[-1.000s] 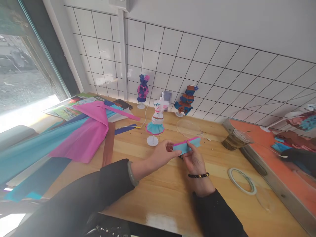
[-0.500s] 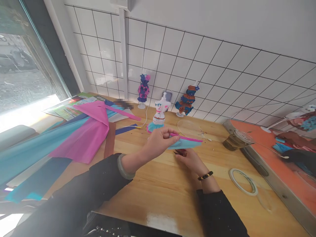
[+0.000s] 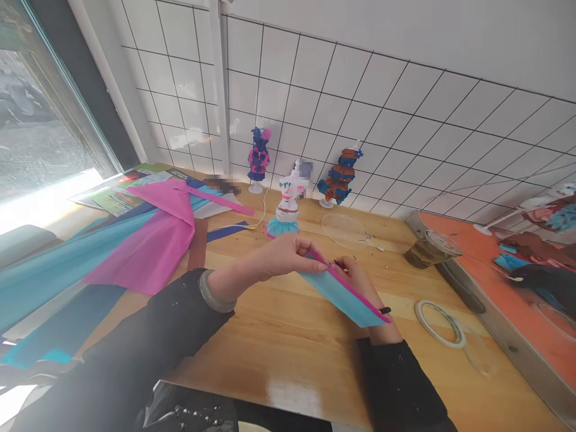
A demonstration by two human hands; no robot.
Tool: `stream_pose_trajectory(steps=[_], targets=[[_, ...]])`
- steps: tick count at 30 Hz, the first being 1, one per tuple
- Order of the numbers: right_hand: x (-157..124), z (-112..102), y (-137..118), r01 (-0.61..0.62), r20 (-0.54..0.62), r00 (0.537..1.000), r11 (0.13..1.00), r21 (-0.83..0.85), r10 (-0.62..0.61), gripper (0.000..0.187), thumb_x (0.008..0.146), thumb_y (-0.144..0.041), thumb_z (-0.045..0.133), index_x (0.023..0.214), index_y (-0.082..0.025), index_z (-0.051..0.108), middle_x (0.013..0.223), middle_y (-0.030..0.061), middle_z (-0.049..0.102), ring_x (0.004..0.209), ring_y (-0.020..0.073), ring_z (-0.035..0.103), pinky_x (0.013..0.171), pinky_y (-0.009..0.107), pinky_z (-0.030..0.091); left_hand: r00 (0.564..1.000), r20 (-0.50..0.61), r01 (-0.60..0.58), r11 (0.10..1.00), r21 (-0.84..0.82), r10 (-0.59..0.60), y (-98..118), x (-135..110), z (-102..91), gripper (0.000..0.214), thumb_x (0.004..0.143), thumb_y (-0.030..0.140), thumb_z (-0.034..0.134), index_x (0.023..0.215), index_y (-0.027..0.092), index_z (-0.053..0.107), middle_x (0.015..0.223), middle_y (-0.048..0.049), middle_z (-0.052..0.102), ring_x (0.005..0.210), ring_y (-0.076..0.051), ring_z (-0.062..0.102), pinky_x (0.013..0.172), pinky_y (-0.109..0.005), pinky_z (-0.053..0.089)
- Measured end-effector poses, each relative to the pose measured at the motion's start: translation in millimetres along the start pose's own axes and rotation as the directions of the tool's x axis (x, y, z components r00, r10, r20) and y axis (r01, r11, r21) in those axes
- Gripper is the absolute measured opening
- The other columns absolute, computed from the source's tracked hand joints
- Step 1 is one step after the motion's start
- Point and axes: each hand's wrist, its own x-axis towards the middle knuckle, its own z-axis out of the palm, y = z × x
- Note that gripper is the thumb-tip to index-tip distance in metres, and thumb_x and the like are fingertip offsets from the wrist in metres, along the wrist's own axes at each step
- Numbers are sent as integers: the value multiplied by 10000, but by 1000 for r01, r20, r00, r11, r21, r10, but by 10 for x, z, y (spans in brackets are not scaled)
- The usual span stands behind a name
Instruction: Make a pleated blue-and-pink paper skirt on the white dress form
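My left hand (image 3: 292, 255) pinches a light-blue paper strip (image 3: 344, 298) with a pink edge between thumb and fingers. The strip slants down to the right, in front of my right hand (image 3: 355, 277) and wrist. Curled fingers of that right hand come up at the pink edge, close to the left fingertips. A small dark thing shows at its fingertips; the strip hides most of it, so I cannot make out what it is. Behind my hands stands a small white dress form (image 3: 288, 201) with a light-blue, pink-edged ruffle (image 3: 282, 228) round its base.
Pink paper (image 3: 148, 258) and blue paper sheets (image 3: 90, 264) lie on the left. Two decorated small forms, one purple and pink (image 3: 258, 159), one brown and blue (image 3: 337, 180), stand by the tiled wall. A tape roll (image 3: 440, 324) and a cup (image 3: 427, 251) are on the right.
The strip has swung from nearly level to slanting down toward me on the right. My right hand has risen from below it to its pink edge, behind the strip.
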Motion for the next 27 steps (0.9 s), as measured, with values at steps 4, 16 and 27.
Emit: stream_pose_trajectory(steps=[4,16,27], targets=[[14,-1,-75,-18,137,990,994,-107,33,160,719,-315,663,746,-198,556,473,-67,536,332,92,460,332,199,322,991,96,82,994,70,-88,-110,42,65,189,693,338,677,806,187,674,749,-11,623,696,-113,542,629,-242,414],[-151,110,-87,-41,491,856,969,-243,159,230,673,-355,675,756,-143,637,541,-24,576,482,90,502,484,212,408,933,-18,357,930,-84,-359,-949,-19,57,283,617,396,717,789,178,659,727,-5,628,664,-129,554,586,-235,398],[-281,373,-62,153,448,894,950,-274,-15,543,689,-440,666,1126,-136,557,808,24,599,707,147,560,672,301,455,937,-33,344,936,-74,-347,-863,-54,71,261,664,408,662,735,157,651,610,20,561,590,-99,483,565,-221,346]])
